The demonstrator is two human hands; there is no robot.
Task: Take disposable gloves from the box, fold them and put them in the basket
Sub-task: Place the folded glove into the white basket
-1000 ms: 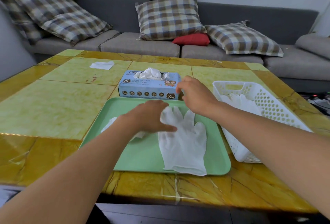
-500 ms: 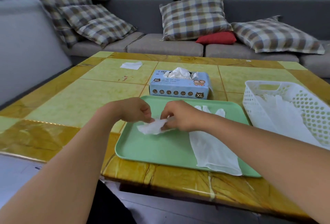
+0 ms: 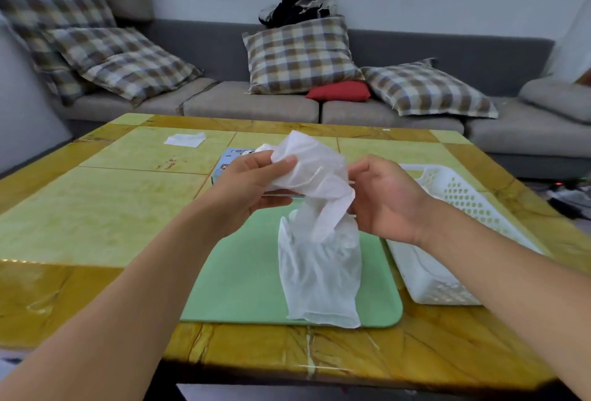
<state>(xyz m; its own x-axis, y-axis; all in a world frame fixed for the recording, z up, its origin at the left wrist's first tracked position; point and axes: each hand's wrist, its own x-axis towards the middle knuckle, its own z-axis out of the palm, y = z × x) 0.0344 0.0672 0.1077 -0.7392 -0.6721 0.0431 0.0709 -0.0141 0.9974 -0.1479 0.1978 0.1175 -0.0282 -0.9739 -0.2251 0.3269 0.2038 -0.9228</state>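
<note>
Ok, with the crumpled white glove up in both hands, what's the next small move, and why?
Probably pull the crumpled thin white disposable glove flat between the left hand and right hand, then lay it on the pale green plastic tray. It is bunched up, so it cannot be folded yet; another flat white glove already lies there.

Home living room: grey sofa (image 3: 256, 106), plaid cushions (image 3: 300, 55), low table (image 3: 96, 208)
</note>
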